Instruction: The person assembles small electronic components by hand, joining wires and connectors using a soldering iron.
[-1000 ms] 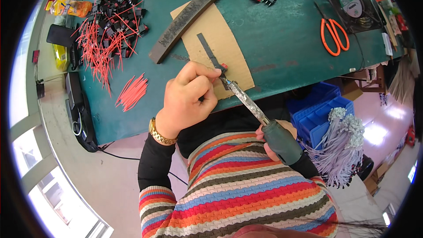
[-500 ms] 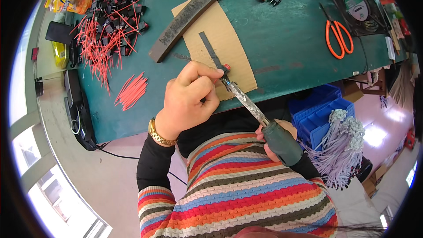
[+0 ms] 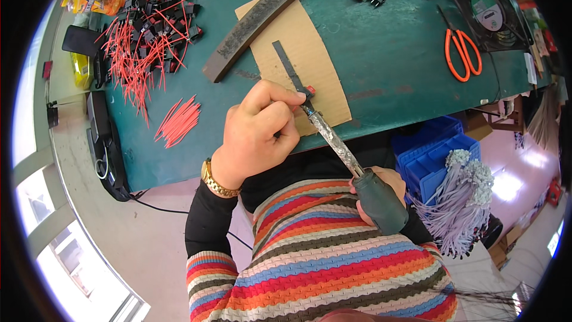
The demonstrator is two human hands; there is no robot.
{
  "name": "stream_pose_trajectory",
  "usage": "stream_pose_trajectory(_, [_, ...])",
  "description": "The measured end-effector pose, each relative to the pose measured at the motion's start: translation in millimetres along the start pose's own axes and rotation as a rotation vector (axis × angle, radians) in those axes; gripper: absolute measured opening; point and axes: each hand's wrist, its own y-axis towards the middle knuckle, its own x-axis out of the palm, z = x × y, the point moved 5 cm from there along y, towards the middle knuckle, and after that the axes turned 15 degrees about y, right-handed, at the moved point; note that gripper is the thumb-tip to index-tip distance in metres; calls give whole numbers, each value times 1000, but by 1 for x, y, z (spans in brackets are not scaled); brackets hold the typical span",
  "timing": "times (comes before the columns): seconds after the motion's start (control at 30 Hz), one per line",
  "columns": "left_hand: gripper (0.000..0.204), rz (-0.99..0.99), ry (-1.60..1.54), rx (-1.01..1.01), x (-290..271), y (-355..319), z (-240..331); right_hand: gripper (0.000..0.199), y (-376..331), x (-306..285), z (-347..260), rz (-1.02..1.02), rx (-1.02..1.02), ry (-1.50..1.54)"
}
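From the head camera, the left hand (image 3: 262,134) is curled, thumb and forefinger pinched together at a small red-and-black switch part (image 3: 309,90) that sits at the edge of a tan cardboard sheet (image 3: 310,53) on the green table (image 3: 393,48). The right hand (image 3: 390,182) is wrapped around the dark green handle of a soldering iron (image 3: 357,170), only a few of its fingers showing; the iron's grey, crusted shaft runs up and to the left, its tip meeting the switch part right at the left fingertips. A thin dark metal strip (image 3: 287,65) lies on the cardboard just beyond the left hand. Farther out from that hand lies a long curved dark bar (image 3: 259,21), and to its left a loose bundle of red wires (image 3: 179,122) with a heap of black switches with red leads (image 3: 149,36) beyond. Well beyond the right hand lie orange-handled scissors (image 3: 462,53); just right of it stands a blue plastic bin (image 3: 438,158) beside a bunch of pale lilac wires (image 3: 462,203).
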Motion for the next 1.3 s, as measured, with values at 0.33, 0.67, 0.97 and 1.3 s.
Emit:
stream_pose_trajectory(0.33, [20, 9, 15, 10, 0, -1, 0, 24, -7, -5, 1, 86, -35, -9])
stream_pose_trajectory(0.67, [21, 6, 14, 9, -1, 1, 1, 29, 4, -25, -22, 177, 134, 363])
stream_pose_trajectory(0.97, [20, 11, -4, -13, -1, 0, 1, 49, 71, -90, -31, 311, -290, 780])
stream_pose_trajectory(1.3, [19, -2, 14, -27, -2, -1, 2, 47, 105, -113, -12, 287, -242, 931])
